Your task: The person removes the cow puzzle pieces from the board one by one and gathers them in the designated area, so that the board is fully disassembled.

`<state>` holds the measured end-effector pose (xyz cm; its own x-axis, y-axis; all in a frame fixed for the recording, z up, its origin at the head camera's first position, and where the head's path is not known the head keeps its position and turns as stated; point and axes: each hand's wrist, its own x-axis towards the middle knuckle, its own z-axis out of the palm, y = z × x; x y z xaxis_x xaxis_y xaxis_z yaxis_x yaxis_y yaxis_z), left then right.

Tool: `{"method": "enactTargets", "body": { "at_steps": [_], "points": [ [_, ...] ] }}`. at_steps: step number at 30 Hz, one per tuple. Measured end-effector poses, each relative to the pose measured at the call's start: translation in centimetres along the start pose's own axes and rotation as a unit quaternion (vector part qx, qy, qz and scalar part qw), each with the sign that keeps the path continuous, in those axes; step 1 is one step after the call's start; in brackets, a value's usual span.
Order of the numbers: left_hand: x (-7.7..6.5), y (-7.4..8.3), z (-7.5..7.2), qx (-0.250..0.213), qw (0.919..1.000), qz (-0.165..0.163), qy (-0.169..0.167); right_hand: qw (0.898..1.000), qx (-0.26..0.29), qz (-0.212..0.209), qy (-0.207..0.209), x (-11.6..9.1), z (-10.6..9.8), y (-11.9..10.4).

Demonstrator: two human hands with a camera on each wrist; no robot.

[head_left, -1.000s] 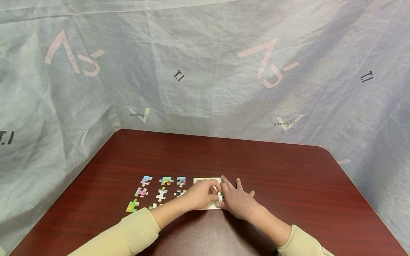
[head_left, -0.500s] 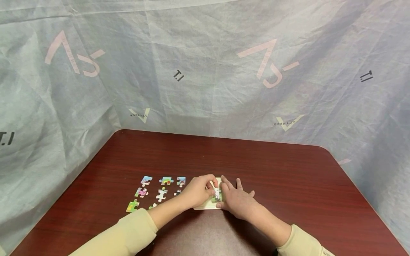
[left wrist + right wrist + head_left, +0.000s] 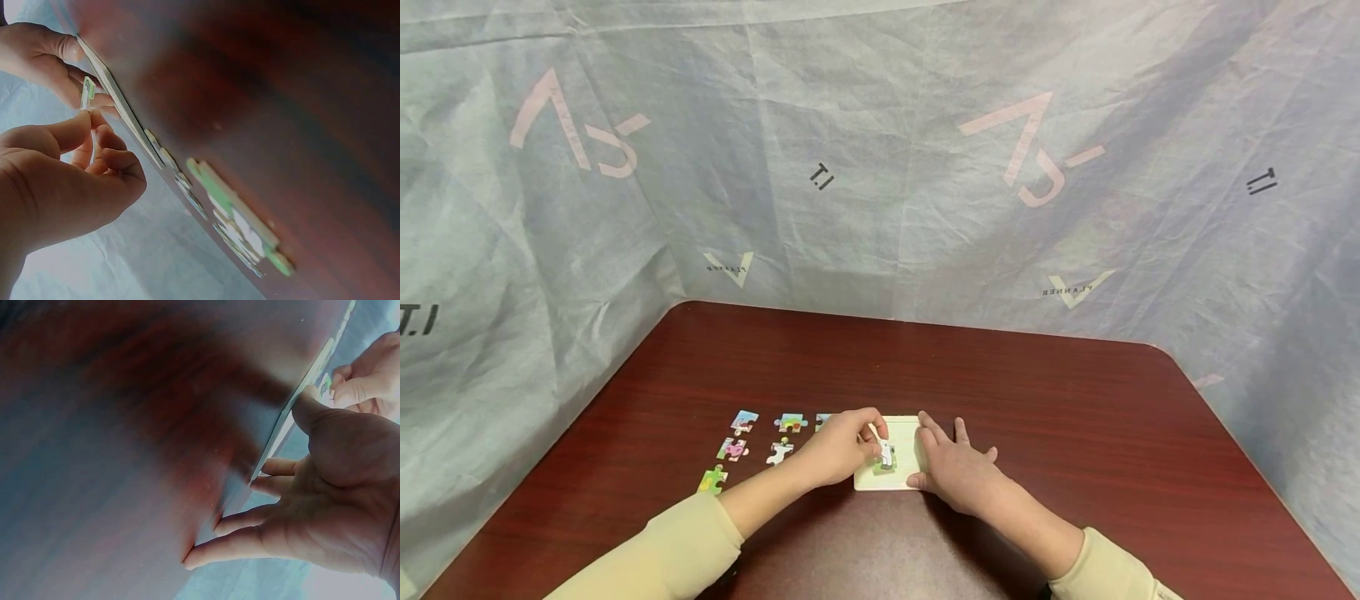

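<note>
My left hand (image 3: 842, 447) pinches a jigsaw puzzle piece (image 3: 887, 455) between thumb and fingertip, with white and green on it. In the left wrist view this puzzle piece (image 3: 88, 92) is held up off the pale wooden puzzle tray (image 3: 906, 477). The tray lies flat on the table, its bare inside showing. At the tray's right edge rests my right hand (image 3: 961, 471), fingers spread. In the right wrist view the thumb of the right hand (image 3: 337, 469) touches the tray's edge, and other fingertips reach down to the table.
Several loose puzzle pieces (image 3: 733, 449) lie in rough rows left of the tray, some hidden behind my left hand and forearm. The dark red tabletop (image 3: 1037, 392) spreads around them. Grey printed cloth (image 3: 880, 208) hangs beyond the table's far edge and at both sides.
My left hand has drawn leftward across the tray with the puzzle piece, away from the right hand, uncovering more of the tray's inside. The right hand has stayed in place.
</note>
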<state>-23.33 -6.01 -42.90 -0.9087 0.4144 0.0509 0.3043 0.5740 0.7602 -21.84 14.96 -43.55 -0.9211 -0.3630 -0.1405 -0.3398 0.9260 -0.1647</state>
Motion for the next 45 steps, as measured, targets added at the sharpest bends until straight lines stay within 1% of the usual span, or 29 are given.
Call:
{"method": "enactTargets", "body": {
  "at_steps": [6, 12, 18, 25, 30, 35, 38, 45],
  "points": [
    [-0.7, -0.7, -0.8, -0.002, 1.0000, 0.001, -0.007, 1.000, 0.001, -0.002, 0.000, 0.0, 0.0, 0.0],
    [-1.4, -1.2, -1.5, 0.003, 1.0000, 0.004, 0.003, 1.000, 0.008, -0.004, -0.004, -0.1, -0.2, -0.1],
    [-1.6, -1.8, -2.1, 0.012, 0.9998, -0.011, 0.012, 1.000, 0.010, -0.007, -0.004, -0.2, -0.4, -0.1],
    [-2.1, -2.5, -2.6, 0.010, 0.9998, -0.010, 0.014, 1.000, 0.013, -0.009, -0.005, -0.4, -0.5, 0.0],
    [-2.5, -2.8, -3.0, 0.013, 0.9995, -0.021, 0.018, 1.000, 0.011, -0.012, -0.003, -0.4, -0.5, 0.0],
    [-3.0, -3.0, -3.5, 0.012, 0.9995, -0.027, 0.012, 1.000, 0.008, -0.016, -0.002, -0.4, -0.4, 0.0],
    [-3.4, -3.1, -3.8, 0.016, 0.9996, -0.024, 0.007, 1.000, 0.008, -0.016, -0.004, -0.4, -0.3, 0.0],
    [-4.4, -3.4, -4.2, 0.019, 0.9998, -0.001, -0.004, 1.000, 0.008, -0.017, -0.006, -0.4, -0.3, 0.1]
  ]
}}
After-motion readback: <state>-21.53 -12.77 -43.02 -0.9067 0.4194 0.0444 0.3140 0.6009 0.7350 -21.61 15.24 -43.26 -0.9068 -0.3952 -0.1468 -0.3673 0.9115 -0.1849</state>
